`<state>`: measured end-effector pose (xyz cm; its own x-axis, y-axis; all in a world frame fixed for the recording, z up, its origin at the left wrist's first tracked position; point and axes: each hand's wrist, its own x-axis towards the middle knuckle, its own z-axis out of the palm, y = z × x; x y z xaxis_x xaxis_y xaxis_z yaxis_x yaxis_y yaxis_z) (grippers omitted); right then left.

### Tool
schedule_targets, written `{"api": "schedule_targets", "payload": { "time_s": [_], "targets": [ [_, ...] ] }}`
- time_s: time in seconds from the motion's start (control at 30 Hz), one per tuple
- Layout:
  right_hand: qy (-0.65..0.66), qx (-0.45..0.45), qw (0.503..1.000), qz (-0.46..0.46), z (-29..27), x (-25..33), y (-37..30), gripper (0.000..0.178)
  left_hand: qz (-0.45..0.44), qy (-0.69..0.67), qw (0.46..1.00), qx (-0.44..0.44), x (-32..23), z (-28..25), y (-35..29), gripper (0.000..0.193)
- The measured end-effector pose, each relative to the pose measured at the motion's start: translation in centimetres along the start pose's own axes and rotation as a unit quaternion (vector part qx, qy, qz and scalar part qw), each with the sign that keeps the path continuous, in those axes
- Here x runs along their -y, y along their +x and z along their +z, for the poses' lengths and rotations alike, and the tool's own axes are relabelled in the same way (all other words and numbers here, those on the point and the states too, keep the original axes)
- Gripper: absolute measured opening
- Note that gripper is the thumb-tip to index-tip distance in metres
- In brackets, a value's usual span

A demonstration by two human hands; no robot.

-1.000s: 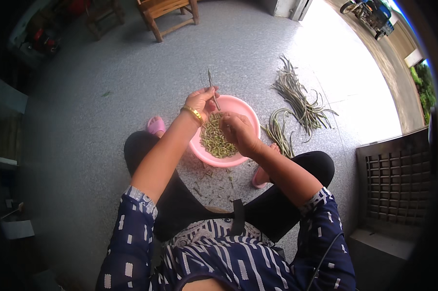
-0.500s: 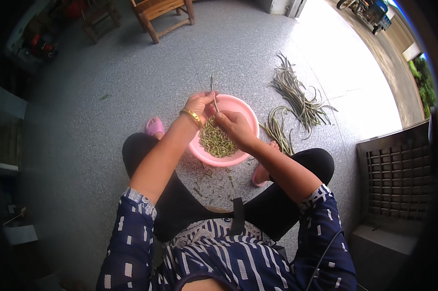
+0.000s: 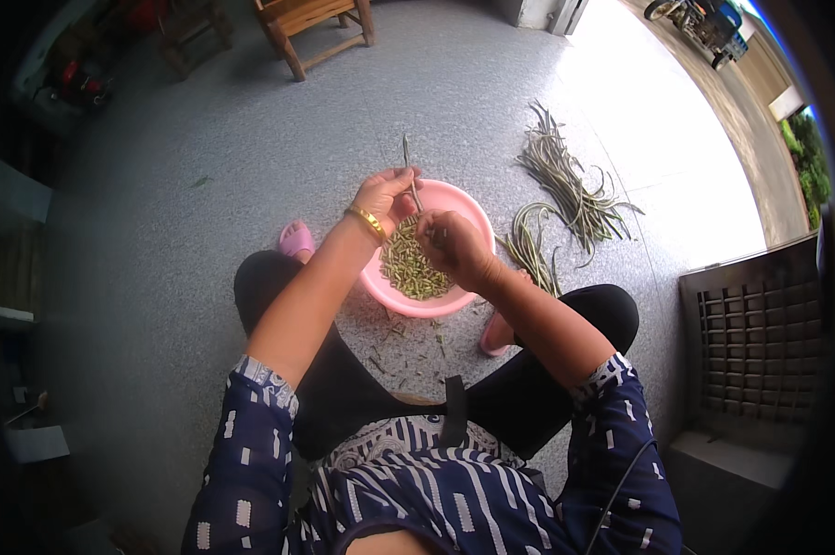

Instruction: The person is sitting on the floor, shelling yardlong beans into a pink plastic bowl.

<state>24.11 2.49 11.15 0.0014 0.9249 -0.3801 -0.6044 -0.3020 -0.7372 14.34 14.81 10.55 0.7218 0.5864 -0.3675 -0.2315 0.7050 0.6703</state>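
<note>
With the basin as your dial and 12 o'clock pointing away from you, your left hand (image 3: pixel 387 196) pinches a long, slender, grey-green bean pod (image 3: pixel 405 153) between thumb and fingers. The pod slants over the basin's far rim between 11 and 12 o'clock, its lower end reaching your right hand (image 3: pixel 456 250). That hand is curled above the basin's right half; you cannot tell whether its fingertips grip the pod. Below lies the round pink plastic basin (image 3: pixel 478 222), with many short green pod pieces (image 3: pixel 412 270) inside. On the speckled grey floor (image 3: pixel 186 305), a large loose heap of long grey-green pods (image 3: pixel 575 180) lies at 2 o'clock, and a smaller curved bunch of green pods (image 3: pixel 531 248) at 3. Thin dark scraps (image 3: pixel 397 328) lie at 6, and a brown wooden chair (image 3: pixel 314 23) stands at 11.
</note>
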Motion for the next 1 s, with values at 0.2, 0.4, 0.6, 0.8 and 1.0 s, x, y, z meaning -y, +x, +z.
{"api": "schedule_targets", "payload": {
  "time_s": [0.2,0.4,0.6,0.8,1.0],
  "targets": [
    [-0.029,-0.032,0.999,0.015,0.5,0.7,-0.4,0.022,0.007,0.049,0.999,0.02,0.3,0.6,0.0,0.011],
    [-0.186,-0.049,0.977,-0.09,0.9,0.5,-0.1,0.026,0.014,0.072,0.997,0.017,0.5,0.0,0.5,0.013],
    [-0.486,0.133,0.766,-0.4,1.9,0.3,-0.5,0.016,-0.032,-0.019,0.997,-0.067,0.3,-1.2,0.7,0.014],
    [0.001,0.081,0.996,0.043,-0.1,-1.1,-0.1,0.015,-0.008,0.015,1.0,-0.025,0.0,0.1,0.1,0.012],
    [-0.039,0.0,0.999,-0.008,0.4,1.4,-0.6,0.02,0.013,0.027,1.0,0.008,0.4,0.2,0.0,0.012]
  ]
}}
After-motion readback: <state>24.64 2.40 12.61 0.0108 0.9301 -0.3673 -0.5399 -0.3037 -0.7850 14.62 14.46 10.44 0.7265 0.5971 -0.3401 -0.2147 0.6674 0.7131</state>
